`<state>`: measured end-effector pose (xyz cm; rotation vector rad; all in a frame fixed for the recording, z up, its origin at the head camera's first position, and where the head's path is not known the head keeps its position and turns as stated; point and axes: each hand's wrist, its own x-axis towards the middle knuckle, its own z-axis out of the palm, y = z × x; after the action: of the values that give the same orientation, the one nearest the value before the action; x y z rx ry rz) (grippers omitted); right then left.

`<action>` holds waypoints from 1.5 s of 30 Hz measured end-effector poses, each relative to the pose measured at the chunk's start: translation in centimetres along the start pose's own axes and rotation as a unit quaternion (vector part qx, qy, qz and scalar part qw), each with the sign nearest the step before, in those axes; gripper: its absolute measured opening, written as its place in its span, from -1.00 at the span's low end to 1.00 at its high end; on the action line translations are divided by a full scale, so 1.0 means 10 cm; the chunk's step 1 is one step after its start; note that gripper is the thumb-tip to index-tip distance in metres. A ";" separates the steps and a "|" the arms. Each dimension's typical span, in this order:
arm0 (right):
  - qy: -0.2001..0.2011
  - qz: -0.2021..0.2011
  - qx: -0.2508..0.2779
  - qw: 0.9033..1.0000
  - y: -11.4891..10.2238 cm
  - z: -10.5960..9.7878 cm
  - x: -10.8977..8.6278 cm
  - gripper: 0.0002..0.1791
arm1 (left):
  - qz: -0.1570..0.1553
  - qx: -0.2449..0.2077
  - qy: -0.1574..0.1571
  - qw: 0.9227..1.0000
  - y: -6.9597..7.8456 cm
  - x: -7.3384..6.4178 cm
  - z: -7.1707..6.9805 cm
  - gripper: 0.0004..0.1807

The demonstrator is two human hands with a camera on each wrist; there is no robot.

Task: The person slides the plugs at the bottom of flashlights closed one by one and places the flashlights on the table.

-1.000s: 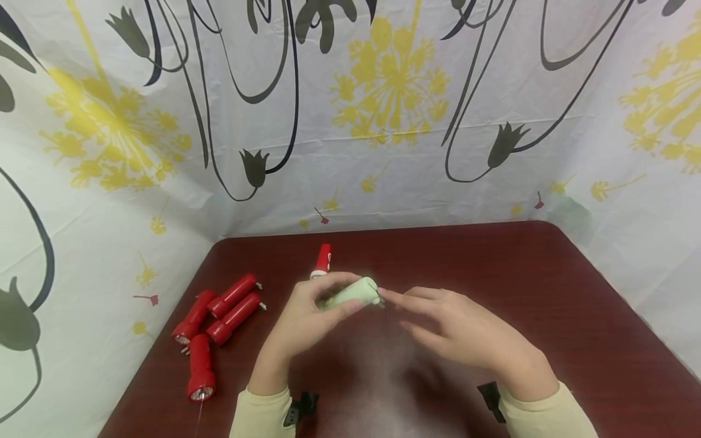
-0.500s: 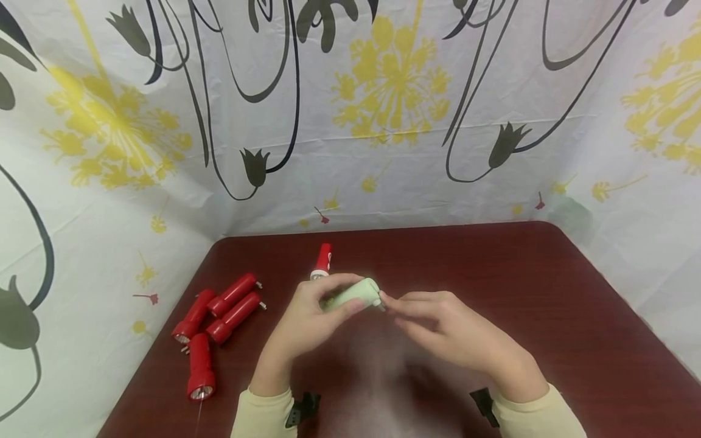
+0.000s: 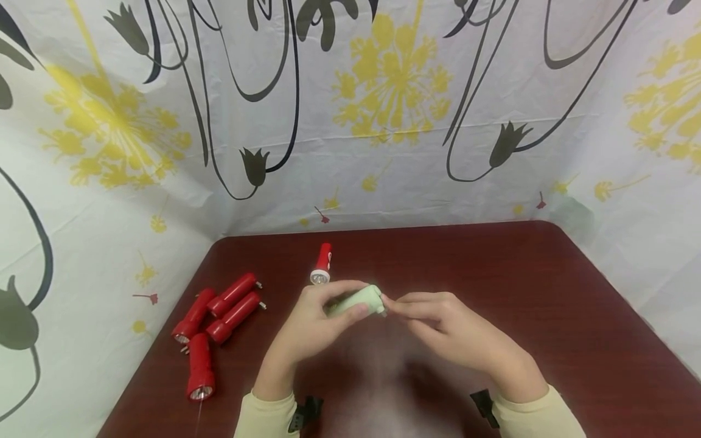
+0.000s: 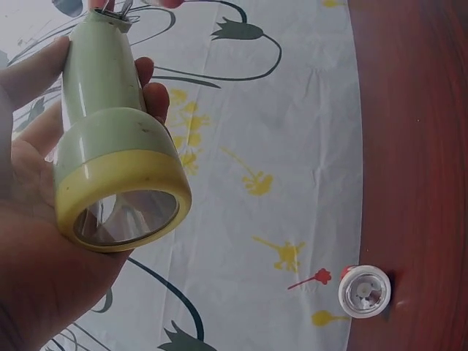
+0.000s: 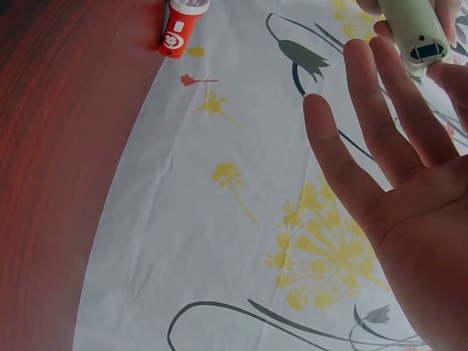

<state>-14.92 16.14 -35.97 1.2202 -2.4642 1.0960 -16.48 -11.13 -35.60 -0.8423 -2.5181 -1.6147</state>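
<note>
Fingers and thumb of the left hand (image 3: 309,316) are curled around the narrow barrel of the pale green flashlight (image 4: 117,139). Digits of the right hand (image 3: 454,328) are mostly straight; one touches the tail end, beside the metal prongs (image 4: 121,10). Flashlight position: raised above the table (image 3: 520,267), roughly midway between its left and right edges, head tilted downward. Expected handling: light, rigid plastic shell; smooth surface, liable to slip or rotate under loose fingers. Grip point: the barrel, behind the flared head, which should act as a stop. Caution: treat the reflector (image 4: 128,216) as scratch-prone and the slim prongs as bendable; apply no side load.
</note>
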 end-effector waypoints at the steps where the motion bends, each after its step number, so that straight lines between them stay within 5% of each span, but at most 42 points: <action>1: -0.002 0.003 0.000 1.000 0.00 0.00 0.00 -0.47 | -0.001 -0.001 0.001 1.000 0.00 0.00 0.00 -0.67; 20: 0.003 0.001 -0.021 1.000 -0.02 0.03 0.01 -0.34 | 0.034 0.004 0.016 0.999 0.00 -0.02 0.04 -0.67; 36: -0.008 0.019 -0.076 0.997 0.05 0.02 -0.05 -0.35 | 0.007 0.007 0.005 1.000 -0.05 0.01 0.09 -0.69; 45: -0.022 0.035 -0.100 0.994 0.10 0.02 -0.07 -0.35 | -0.048 -0.005 -0.001 0.999 -0.11 0.02 0.14 -0.66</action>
<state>-15.14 16.83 -36.96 1.1175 -2.5930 0.8221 -16.77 -10.24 -37.08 -0.7356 -2.5913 -1.6564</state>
